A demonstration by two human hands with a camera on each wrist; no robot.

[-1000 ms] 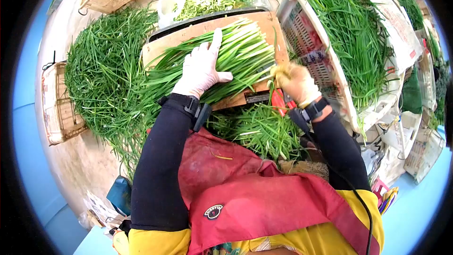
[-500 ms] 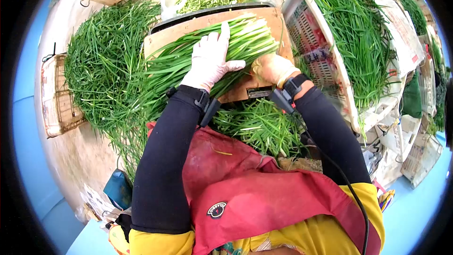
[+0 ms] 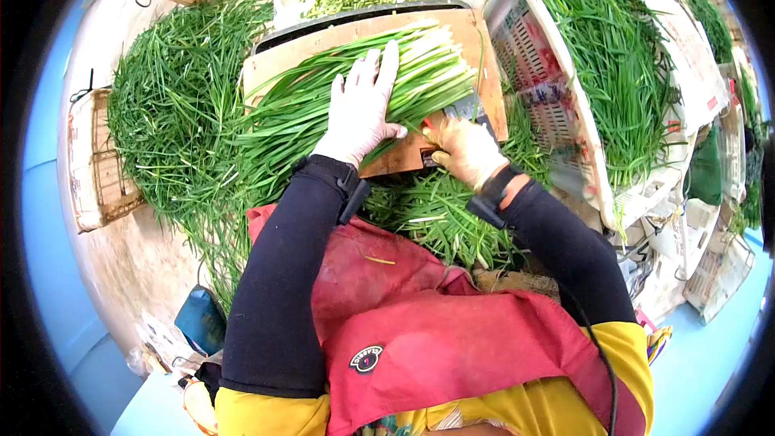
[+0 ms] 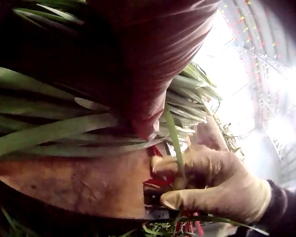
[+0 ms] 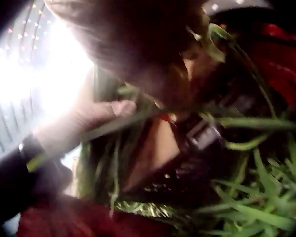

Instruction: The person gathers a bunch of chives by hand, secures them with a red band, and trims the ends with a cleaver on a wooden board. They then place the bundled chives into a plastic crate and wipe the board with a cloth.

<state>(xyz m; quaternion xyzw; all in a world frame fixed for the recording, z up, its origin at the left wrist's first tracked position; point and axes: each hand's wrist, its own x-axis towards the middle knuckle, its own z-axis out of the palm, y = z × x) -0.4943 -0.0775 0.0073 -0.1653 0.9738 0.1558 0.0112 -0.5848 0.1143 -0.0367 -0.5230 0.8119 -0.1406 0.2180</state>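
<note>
head cam looks straight down, fisheye, over the wooden board (image 3: 452, 36); both wrist cams sit very close, low, sharing the board's near edge.

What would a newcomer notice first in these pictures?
First, the long green leaves lying as a bundle across the wooden board, with the gloved left hand pressing flat on them. Beside it, the right hand grips a knife at the bundle's pale ends. More greens fill the white crate on the right.
</note>
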